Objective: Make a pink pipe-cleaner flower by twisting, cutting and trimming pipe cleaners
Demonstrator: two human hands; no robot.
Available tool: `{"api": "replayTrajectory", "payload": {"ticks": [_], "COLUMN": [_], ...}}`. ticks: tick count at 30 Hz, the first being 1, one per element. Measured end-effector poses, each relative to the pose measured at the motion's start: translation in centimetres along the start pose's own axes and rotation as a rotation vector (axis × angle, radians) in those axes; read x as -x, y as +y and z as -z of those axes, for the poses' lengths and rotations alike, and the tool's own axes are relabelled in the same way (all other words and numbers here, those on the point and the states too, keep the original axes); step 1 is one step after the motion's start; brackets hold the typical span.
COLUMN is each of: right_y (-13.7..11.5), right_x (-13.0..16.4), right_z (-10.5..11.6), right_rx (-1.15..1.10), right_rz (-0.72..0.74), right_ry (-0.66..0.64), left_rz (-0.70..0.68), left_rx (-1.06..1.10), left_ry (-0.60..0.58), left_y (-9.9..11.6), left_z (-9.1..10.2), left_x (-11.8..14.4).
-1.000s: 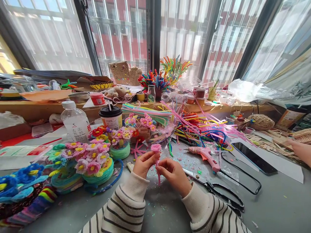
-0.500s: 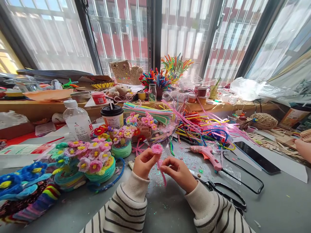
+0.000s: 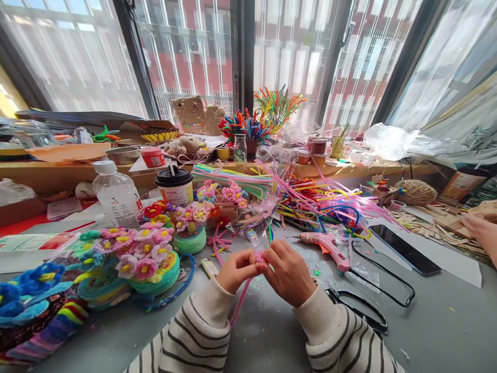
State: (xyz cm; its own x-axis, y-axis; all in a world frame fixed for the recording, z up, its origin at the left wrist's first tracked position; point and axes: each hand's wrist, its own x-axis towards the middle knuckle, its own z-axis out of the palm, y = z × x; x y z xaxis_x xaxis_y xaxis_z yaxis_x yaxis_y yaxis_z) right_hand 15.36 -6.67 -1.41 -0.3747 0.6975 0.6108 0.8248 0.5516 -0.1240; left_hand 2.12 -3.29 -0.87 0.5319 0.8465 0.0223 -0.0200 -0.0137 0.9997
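Between my fingertips is a pink pipe cleaner (image 3: 241, 300), its upper end wound into a small loop or coil that my fingers partly cover. My left hand (image 3: 237, 272) pinches it from the left. Closed against the same coil from the other side is my right hand (image 3: 290, 274), its back turned up. The loose tail hangs down beside my left wrist. Scissors (image 3: 361, 309) with black handles lie by my right wrist, their blades mostly hidden. A pink glue gun (image 3: 328, 247) rests on the table beyond.
Pipe-cleaner flower pots (image 3: 145, 259) crowd the left, near a water bottle (image 3: 118, 197) and lidded cup (image 3: 174, 186). Loose pipe cleaners (image 3: 310, 202) are heaped ahead. A phone (image 3: 406, 249) lies on paper at right; another person's hand (image 3: 483, 233) is at the right edge.
My right hand has moved up and left onto the coiled end, turning its back upward. The coil has dropped slightly, and the tail now hangs toward the left. The view has shifted slightly.
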Motion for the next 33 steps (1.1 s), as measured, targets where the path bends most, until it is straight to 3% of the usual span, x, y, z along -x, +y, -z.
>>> {"api": "replayTrajectory", "payload": {"ticks": [4, 13, 16, 18, 20, 23, 24, 27, 28, 30, 33], "right_y": [-0.6, -1.6, -1.4, -0.1, 2.9, 10.7, 13.8, 22.2, 24.3, 27.3, 29.2], "right_x": [-0.1, 0.1, -0.1, 0.2, 1.4, 5.2, 7.0, 12.4, 14.0, 16.5, 18.1], "right_z": [-0.2, -2.2, -1.4, 0.3, 3.1, 7.9, 9.2, 11.4, 11.5, 11.1, 10.3], "right_rx": [-0.076, -0.517, -0.516, -0.436, -0.262, 0.197, 0.337, 0.607, 0.574, 0.434, 0.36], "right_rz": [-0.005, -0.228, -0.245, -0.243, -0.302, -0.648, -0.759, -1.12, -1.2, -1.244, -1.223], "right_ry": [0.009, 0.197, 0.18, 0.138, 0.201, 0.468, 0.424, 0.042, -0.119, -0.324, -0.421], "left_rz": [0.052, 0.022, 0.032, 0.026, 0.019, 0.013, 0.015, 0.033, 0.04, 0.038, 0.015], "left_rx": [0.049, 0.116, 0.066, 0.044, 0.046, 0.05, 0.047, 0.034, 0.03, 0.025, 0.029], "left_ry": [-0.055, -0.127, -0.1, -0.047, 0.014, 0.062, 0.063, 0.064, 0.067, 0.088, 0.118], "left_y": [-0.7, -0.7, -0.7, -0.7, -0.7, -0.6, -0.6, -0.5, -0.5, -0.7, -0.9], "left_z": [0.6, 1.1, 1.0, 1.1, 1.2, 1.2, 1.1, 0.9, 0.9, 0.8, 0.7], "left_x": [-0.3, -0.2, -0.2, -0.2, -0.3, -0.4, -0.4, -0.4, -0.4, -0.4, -0.5]}}
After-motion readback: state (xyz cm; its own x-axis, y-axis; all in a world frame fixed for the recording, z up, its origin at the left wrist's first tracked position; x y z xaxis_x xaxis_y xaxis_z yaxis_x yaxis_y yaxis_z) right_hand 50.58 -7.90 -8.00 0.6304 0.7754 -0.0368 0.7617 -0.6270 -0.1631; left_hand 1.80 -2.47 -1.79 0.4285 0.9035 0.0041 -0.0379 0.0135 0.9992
